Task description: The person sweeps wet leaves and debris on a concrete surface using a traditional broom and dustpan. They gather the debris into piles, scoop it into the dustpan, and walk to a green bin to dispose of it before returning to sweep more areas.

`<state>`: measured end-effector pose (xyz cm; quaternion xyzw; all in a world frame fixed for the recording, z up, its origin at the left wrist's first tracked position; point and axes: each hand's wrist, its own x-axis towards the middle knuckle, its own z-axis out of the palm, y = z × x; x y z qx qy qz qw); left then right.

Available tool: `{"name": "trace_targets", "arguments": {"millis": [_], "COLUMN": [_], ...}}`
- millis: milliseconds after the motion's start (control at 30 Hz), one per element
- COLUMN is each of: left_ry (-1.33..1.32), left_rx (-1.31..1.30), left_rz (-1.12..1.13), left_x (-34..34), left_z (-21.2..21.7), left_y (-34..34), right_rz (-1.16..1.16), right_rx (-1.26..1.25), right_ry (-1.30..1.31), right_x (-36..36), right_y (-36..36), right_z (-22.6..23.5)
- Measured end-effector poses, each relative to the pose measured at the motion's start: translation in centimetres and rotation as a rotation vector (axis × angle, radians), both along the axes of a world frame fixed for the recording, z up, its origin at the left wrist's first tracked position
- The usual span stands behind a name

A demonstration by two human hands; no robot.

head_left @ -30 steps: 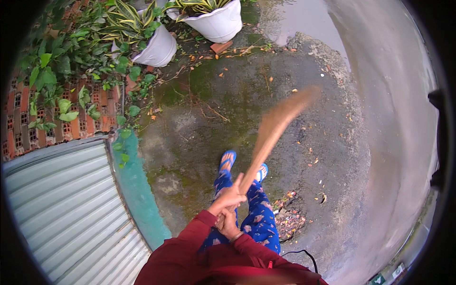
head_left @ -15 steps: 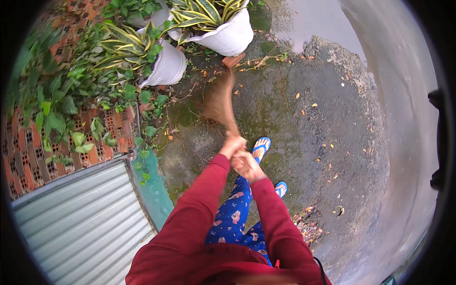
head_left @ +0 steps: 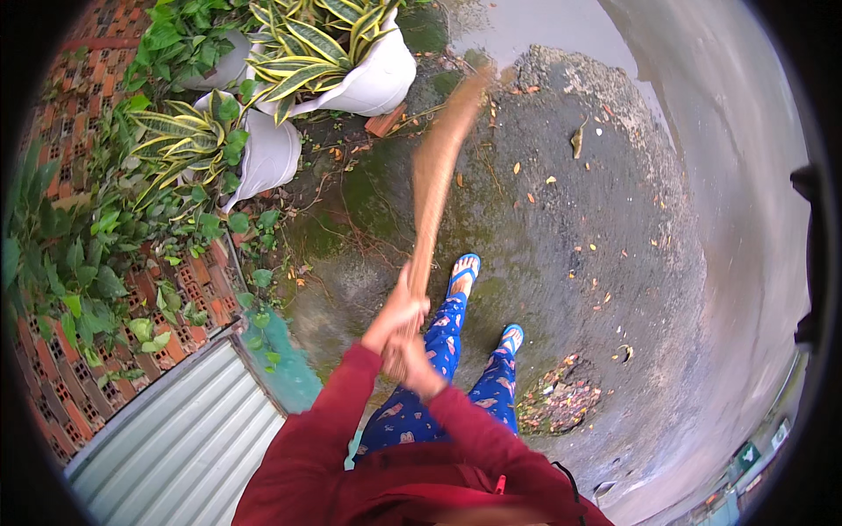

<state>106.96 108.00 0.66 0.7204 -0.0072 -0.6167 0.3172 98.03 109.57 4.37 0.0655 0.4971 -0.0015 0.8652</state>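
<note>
White wavy-rimmed planter (head_left: 381, 83) holds yellow-edged snake plant (head_left: 309, 54); reddish brick (head_left: 386, 121) at its foot, btw it & straw broom (head_left: 433, 171). Broom's fibres flared & blurred, slanting below/right of planter; L hand (head_left: 399, 314) & R hand (head_left: 417, 365) both clenched round its handle (head_left: 423, 259), L higher up. Left of & below planter: second white planter (head_left: 274, 153), leafy vines (head_left: 72, 250), hollow-brick wall (head_left: 54, 351). Well below planter: ribbed metal sheeting (head_left: 180, 447) to left, litter patch (head_left: 561, 396) to right. Right of planter: smooth grey puddle (head_left: 548, 31), rough part-mossy concrete (head_left: 557, 245) w/ dry leaves (head_left: 551, 180).
</note>
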Motion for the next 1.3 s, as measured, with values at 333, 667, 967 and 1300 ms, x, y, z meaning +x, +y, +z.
{"name": "trace_targets", "arguments": {"millis": [333, 667, 967, 1300], "left_ry": [0.302, 0.000, 0.201, 0.206], "left_rx": [-0.061, -0.102, 0.099, -0.063], "left_rz": [-0.282, -0.099, -1.073, -0.723], "left_x": [4.5, 3.9, -16.8, -11.1], "left_z": [1.8, -6.8, -5.8, 2.9], "left_y": [-2.5, -12.8, -8.2, -3.3], "right_rz": [-0.339, -0.309, -0.837, -0.625], "right_rx": [0.072, 0.115, 0.140, 0.019], "right_ry": [0.101, -0.278, 0.220, 0.033], "right_x": [5.5, 2.8, -12.8, -7.3], "right_y": [2.0, -10.4, -2.2, 4.2], "right_z": [1.3, -5.9, -3.9, 2.1]}}
